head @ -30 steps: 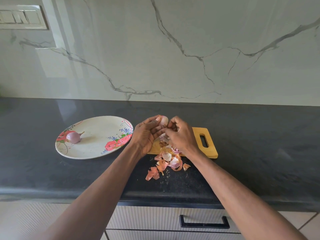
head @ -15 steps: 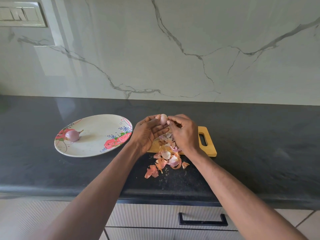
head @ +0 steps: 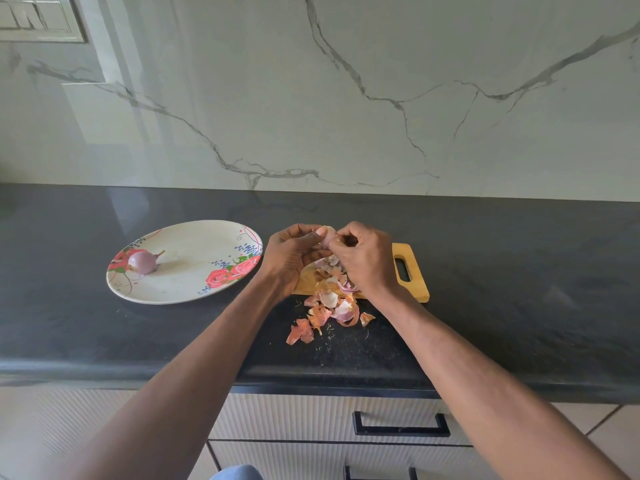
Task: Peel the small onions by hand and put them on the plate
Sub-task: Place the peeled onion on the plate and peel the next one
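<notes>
Two hands meet just above the far end of the wooden cutting board (head: 414, 278), and between them sits one small onion (head: 327, 235), pale pink and only partly in sight. On the left hand (head: 289, 259) the fingers (head: 304, 230) are curled inward, cupping the onion from the left, with the thumb tip pressed against its top. On the right hand (head: 363, 258) the fingers (head: 346, 233) are bent tightly at the knuckles, and their tips pinch at the onion's right side; whether they hold a strip of skin or the bulb itself cannot be told, since the fingertips hide the contact. Neither hand touches the board. Below the hands, a heap of onion skins (head: 332, 303) in orange, white and purple lies across the board's near edge and spills off it onto the dark countertop (head: 519, 289) toward the person, with fine crumbs scattered just past the heap. Left of the board, near it but not touching, a floral plate (head: 194, 289) with red roses on its rim rests on the same countertop. A peeled onion (head: 142, 262), purple and glossy with a short tail pointing toward the board, lies on the plate's left part, well apart from the hands. Behind the board rises a marble backsplash (head: 346, 98) with grey veins, and below the countertop's front edge a drawer handle (head: 401, 426) shows.
</notes>
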